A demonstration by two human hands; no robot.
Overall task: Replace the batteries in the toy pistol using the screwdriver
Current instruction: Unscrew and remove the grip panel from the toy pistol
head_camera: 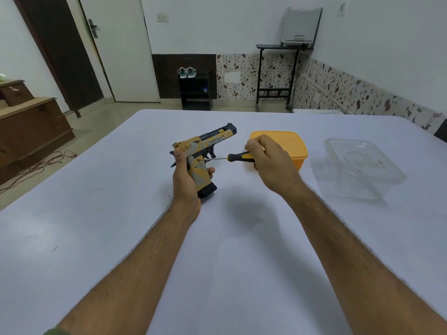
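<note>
My left hand (185, 180) grips the handle of a yellow, grey and black toy pistol (205, 143), held above the white table (121, 226) with its barrel pointing away to the right. My right hand (268, 160) holds a screwdriver (232, 157) with a black and yellow handle. Its thin metal shaft runs level to the left, and the tip touches the side of the pistol's grip just below the trigger. No batteries are visible.
A yellow lidded box (292, 143) sits just behind my right hand. A clear plastic container (362, 165) stands farther right on the table. Beyond the table are a door, a small black shelf with shoes and a tall stand.
</note>
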